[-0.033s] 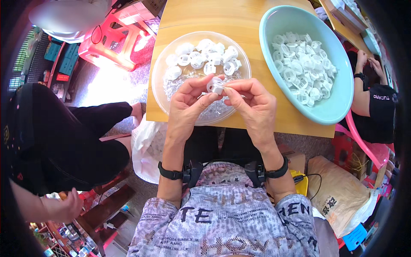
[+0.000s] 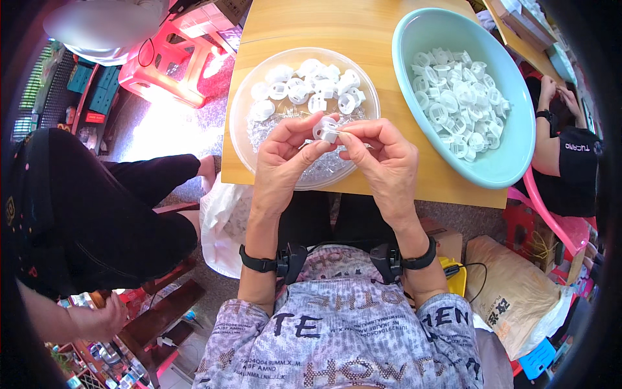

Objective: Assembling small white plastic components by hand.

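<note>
"Where are the hands?"

"Above a round clear tub [image 2: 236, 123], the left hand [image 2: 285, 155] pinches a white plastic part [image 2: 326, 130]; the right hand [image 2: 385, 159] nips its right side, thumb to finger."

"What could go wrong?"

"A slipping pinch could drop it into the tub."

"Any writing?"

"Lettering marks the patterned shirt [image 2: 350, 318], a tan sack [image 2: 505, 282], another person's black sleeve [image 2: 578, 165]."

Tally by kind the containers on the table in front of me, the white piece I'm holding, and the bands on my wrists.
Clear round tray: 1
Light blue basin: 1
White piece between left hand and right hand: 1
Black wristbands: 2
Total: 5
</note>
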Demonstrator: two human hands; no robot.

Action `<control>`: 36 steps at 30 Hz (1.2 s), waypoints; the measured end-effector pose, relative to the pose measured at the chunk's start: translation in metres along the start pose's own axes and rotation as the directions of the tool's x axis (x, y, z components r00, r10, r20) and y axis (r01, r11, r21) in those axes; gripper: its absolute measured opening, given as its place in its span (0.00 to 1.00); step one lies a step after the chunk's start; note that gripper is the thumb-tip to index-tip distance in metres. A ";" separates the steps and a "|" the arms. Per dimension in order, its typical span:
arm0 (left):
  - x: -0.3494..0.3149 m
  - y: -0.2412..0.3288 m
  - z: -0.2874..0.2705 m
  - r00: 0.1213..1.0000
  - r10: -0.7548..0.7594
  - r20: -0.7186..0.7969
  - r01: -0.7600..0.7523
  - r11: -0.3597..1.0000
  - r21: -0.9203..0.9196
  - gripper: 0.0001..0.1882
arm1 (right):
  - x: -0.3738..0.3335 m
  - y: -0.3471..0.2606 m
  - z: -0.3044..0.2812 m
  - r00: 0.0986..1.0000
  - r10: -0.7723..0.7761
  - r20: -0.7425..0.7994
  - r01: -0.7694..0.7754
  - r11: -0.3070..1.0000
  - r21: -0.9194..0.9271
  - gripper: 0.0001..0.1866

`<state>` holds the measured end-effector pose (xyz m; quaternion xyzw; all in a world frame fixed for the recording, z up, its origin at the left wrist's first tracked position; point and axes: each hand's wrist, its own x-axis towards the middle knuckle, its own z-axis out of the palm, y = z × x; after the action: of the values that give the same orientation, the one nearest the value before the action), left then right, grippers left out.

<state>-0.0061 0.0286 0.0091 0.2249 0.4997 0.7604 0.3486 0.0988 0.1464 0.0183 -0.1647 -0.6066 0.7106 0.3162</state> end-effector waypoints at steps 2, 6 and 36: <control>0.000 0.001 0.000 1.000 0.001 0.000 -0.001 1.000 0.006 0.19 | 0.000 -0.001 -0.001 1.000 -0.015 0.017 0.016 0.999 -0.050 0.04; 0.000 0.001 0.002 1.000 0.010 -0.007 -0.010 1.000 0.019 0.19 | 0.000 0.000 -0.002 0.999 -0.031 0.014 0.032 0.996 -0.082 0.04; -0.002 -0.004 -0.001 1.000 -0.009 -0.011 0.009 1.000 -0.007 0.20 | -0.004 0.001 -0.002 0.998 0.058 -0.011 -0.057 0.994 0.090 0.03</control>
<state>-0.0041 0.0272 0.0049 0.2173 0.4998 0.7619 0.3500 0.1029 0.1455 0.0163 -0.1726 -0.5671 0.7446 0.3069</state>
